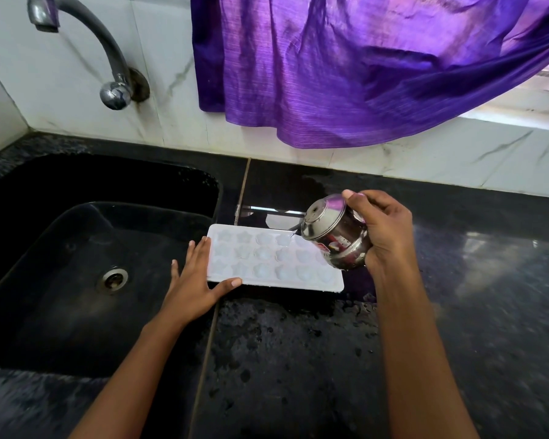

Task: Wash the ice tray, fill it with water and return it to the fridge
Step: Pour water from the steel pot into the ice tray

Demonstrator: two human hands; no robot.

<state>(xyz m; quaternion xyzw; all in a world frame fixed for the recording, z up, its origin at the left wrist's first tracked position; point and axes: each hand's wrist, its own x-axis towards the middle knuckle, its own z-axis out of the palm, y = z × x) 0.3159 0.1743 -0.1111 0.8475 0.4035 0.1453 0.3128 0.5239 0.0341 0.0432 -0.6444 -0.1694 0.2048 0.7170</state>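
A white ice tray [267, 264] with star-shaped cells lies flat on the black counter, its left end at the sink's edge. My left hand [197, 280] rests against that left end with straight fingers, thumb along the front edge. My right hand [384, 232] grips a small steel pot [336, 236], tilted over the tray's right half. A thin stream of water runs from the pot's rim into a cell in the back row.
A black sink [76, 264] with a round drain [112, 278] lies to the left, under a dark curved tap [86, 36]. The wet black counter [298, 359] stretches right and toward me. A purple curtain [362, 64] hangs over the marble wall behind.
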